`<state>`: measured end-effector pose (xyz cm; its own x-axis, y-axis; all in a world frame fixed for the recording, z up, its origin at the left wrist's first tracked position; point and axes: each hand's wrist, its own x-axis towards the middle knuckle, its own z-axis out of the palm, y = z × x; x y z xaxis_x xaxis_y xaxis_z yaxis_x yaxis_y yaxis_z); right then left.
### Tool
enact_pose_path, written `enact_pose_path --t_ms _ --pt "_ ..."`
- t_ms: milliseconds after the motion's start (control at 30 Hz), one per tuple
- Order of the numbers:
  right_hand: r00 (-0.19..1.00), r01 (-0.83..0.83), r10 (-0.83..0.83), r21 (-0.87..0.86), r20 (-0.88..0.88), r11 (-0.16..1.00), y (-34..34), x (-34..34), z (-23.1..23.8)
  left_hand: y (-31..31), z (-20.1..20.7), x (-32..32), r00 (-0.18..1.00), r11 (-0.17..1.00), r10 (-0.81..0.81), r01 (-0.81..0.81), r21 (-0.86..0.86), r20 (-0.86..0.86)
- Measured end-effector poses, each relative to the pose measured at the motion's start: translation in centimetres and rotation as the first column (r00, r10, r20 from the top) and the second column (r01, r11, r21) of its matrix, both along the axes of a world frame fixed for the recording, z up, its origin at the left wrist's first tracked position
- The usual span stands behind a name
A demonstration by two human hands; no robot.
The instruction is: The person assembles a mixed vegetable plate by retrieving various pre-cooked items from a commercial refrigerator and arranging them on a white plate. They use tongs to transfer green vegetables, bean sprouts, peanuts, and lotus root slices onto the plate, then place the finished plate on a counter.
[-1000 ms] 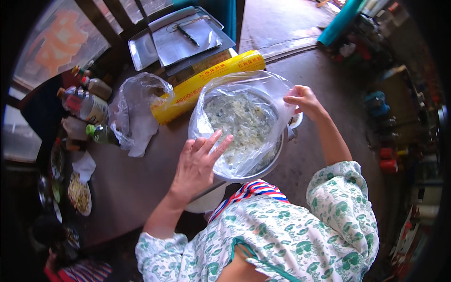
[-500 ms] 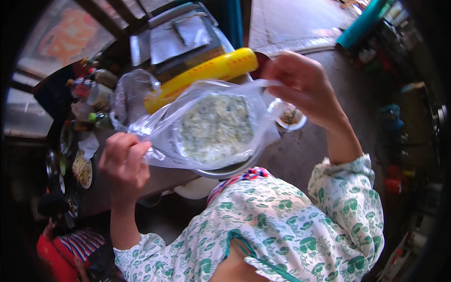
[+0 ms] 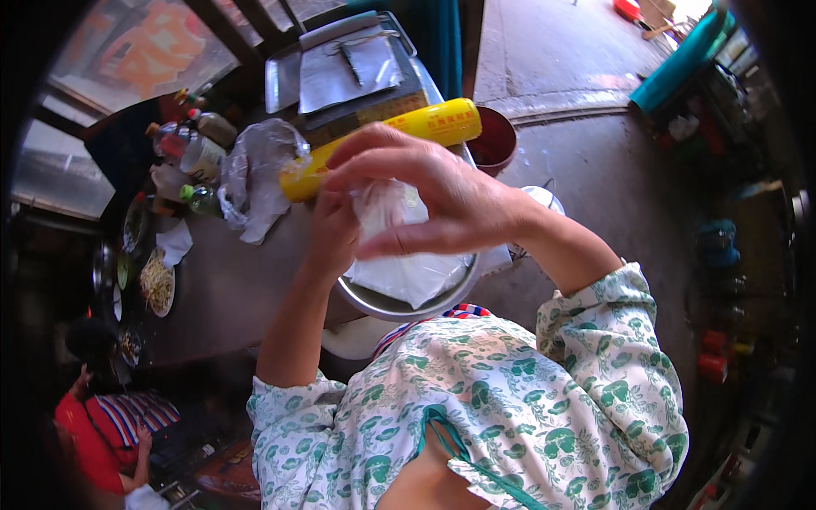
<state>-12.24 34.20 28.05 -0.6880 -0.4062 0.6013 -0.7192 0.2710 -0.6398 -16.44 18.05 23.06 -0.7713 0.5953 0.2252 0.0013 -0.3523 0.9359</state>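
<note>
A clear plastic bag, pale and folded over with its contents inside, lies in a metal bowl close in front of me. My left hand is closed at the bag's left side, its fingertips partly covered by my other hand. Above the bag my right hand reaches across to the left, fingers curved and thumb well apart, with nothing seen in its grasp. Right behind the hands a yellow roll lies aslant on the table.
Another crumpled plastic bag and several bottles stand at the left. A plate of shredded food sits farther left. A dark red bucket is beyond the roll. A person in red is at lower left.
The bag was stretched wide between both hands, its pale green-flecked contents showing; now it is folded down over the bowl. My right hand has let go and swung left, beside my left hand.
</note>
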Motion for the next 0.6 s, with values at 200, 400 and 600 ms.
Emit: enact_pose_path --t_ms 200,400,600 --pt "0.965 0.262 -0.262 0.059 -0.015 0.963 0.8 -0.4 -1.2 -0.1 1.7 -1.3 0.973 0.962 -0.193 0.213 -0.171 0.127" --pt "0.840 0.114 0.206 -0.533 0.502 0.838 0.3 -3.9 -7.3 -1.9 1.9 2.0 0.844 0.663 -0.155 -0.296 -0.687 -0.513" --pt "0.599 0.161 0.200 -0.362 0.775 0.918 -0.4 -3.1 -9.1 -2.0 1.8 1.5 0.263 0.657 -0.226 -0.670 -0.346 -0.938"
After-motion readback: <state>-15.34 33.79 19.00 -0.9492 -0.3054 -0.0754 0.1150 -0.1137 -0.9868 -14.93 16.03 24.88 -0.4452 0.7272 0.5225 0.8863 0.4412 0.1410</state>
